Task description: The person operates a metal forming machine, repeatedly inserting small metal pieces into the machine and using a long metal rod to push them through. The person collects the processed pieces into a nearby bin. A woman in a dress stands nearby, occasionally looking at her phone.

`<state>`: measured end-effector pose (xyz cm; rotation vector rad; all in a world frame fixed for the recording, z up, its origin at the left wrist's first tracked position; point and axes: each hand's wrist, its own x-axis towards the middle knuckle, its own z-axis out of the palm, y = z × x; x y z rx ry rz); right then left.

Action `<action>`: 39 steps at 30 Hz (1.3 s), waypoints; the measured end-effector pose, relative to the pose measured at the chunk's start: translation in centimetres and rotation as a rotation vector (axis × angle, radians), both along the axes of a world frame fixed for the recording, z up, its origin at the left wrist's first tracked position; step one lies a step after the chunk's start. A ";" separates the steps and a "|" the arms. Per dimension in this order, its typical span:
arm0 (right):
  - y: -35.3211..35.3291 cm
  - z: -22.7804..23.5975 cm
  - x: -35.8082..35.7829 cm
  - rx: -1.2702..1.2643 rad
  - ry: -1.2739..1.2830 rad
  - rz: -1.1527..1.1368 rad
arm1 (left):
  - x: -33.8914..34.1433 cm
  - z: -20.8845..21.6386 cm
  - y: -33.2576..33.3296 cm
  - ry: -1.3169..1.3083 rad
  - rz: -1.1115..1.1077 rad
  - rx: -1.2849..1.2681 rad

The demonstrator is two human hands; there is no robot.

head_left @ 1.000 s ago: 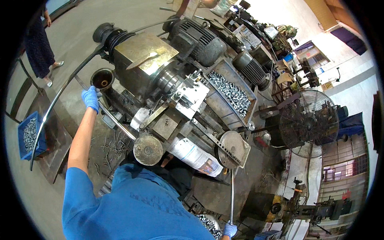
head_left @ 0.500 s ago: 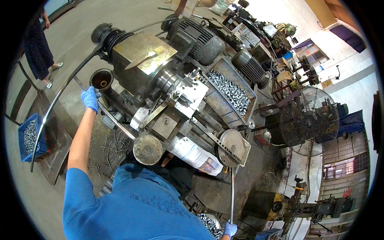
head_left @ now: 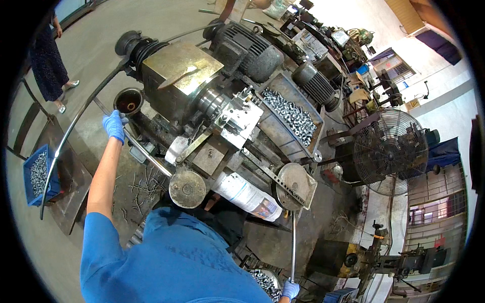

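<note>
My left hand (head_left: pixel 115 125), in a blue glove, is closed around a long metal lever (head_left: pixel 147 154) at the left of the machine (head_left: pixel 183 68). That lever slants down to a round metal hub (head_left: pixel 187 189). At the lower edge my right hand (head_left: pixel 290 289), also gloved in blue, grips the low end of an upright metal rod (head_left: pixel 293 247). The rod rises to a second round disc (head_left: pixel 293 179) at the machine's right front. Between the two hubs, a bright metal block (head_left: pixel 241 122) sits beside the spindle (head_left: pixel 210 100). A white printed sheet (head_left: pixel 246 196) hangs below.
A blue-grey bin (head_left: pixel 283 129) of small metal parts stands behind the block. More parts fill a blue crate (head_left: pixel 38 174) at left and a container (head_left: pixel 265 283) near my right hand. A caged fan (head_left: pixel 391 153) stands right. Another person (head_left: pixel 48 65) is at far left.
</note>
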<state>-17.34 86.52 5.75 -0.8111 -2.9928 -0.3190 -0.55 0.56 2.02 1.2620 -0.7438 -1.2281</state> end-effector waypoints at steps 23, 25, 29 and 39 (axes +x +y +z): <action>-1.9 0.9 1.1 -0.022 -0.043 -0.023 | 0.3 -0.3 -0.3 -0.007 -0.006 0.008; -2.1 0.9 1.2 -0.010 -0.032 -0.015 | 0.5 -0.5 -0.4 0.013 -0.011 -0.005; -2.1 0.7 1.4 0.015 -0.022 -0.008 | 0.3 -0.4 -0.4 0.008 -0.019 -0.012; -1.8 0.5 1.7 -0.032 -0.031 -0.016 | 0.2 -0.4 -0.4 0.024 -0.014 0.001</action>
